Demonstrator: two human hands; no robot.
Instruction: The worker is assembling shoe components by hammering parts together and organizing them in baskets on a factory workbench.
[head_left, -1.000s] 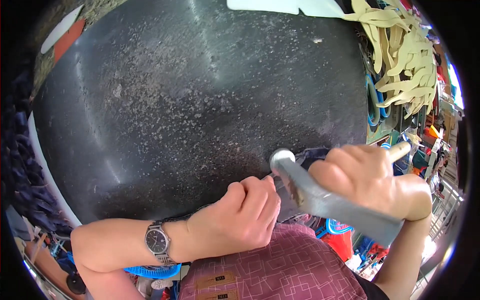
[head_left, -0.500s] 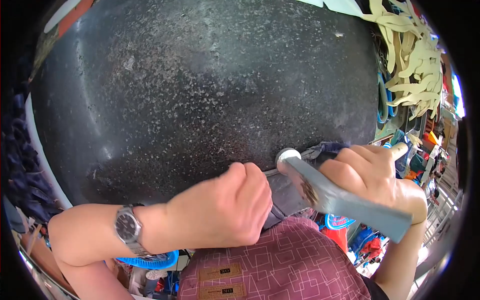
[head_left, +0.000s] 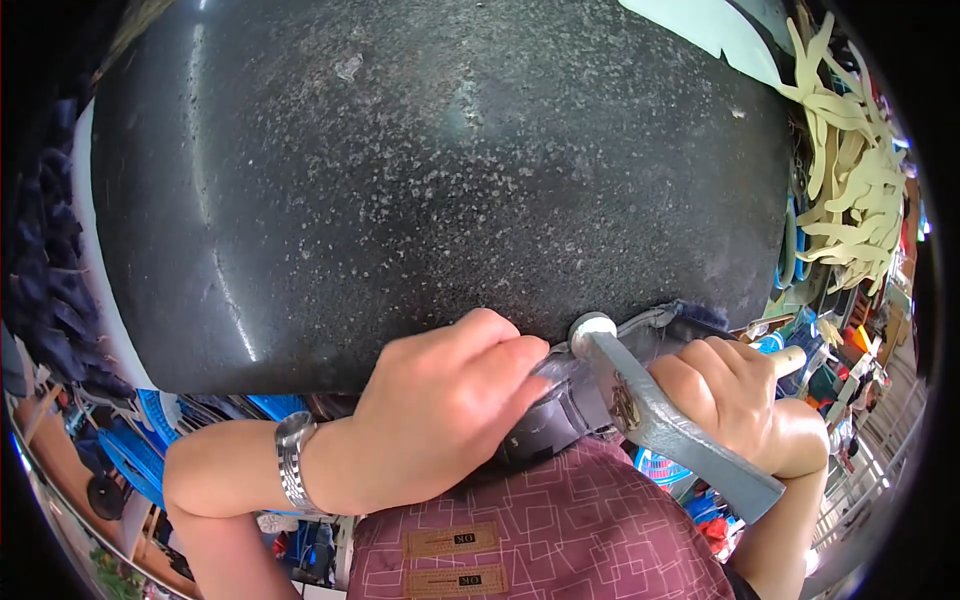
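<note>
The dark leather-like piece [head_left: 560, 410] lies at the near edge of the worktop [head_left: 450, 200], between our two hands. Our left hand [head_left: 455, 395] is curled just over its left part, perhaps to steady it; whether the fingertips pinch it, we cannot tell, because they are hidden. Our right hand [head_left: 720, 395] is wrapped firmly around the handle of the grey metal hammer [head_left: 680, 435], whose round face points toward the worktop, probably so that the edge of the piece is within reach; contact we cannot confirm. On our left wrist we wear a metal watch [head_left: 293, 465]. Our maroon apron [head_left: 610, 510] carries two brown patches [head_left: 452, 540] with small dark labels, bearing some lettering. Cream strips [head_left: 850, 190] hang at the right, well apart from the hammer.
</note>
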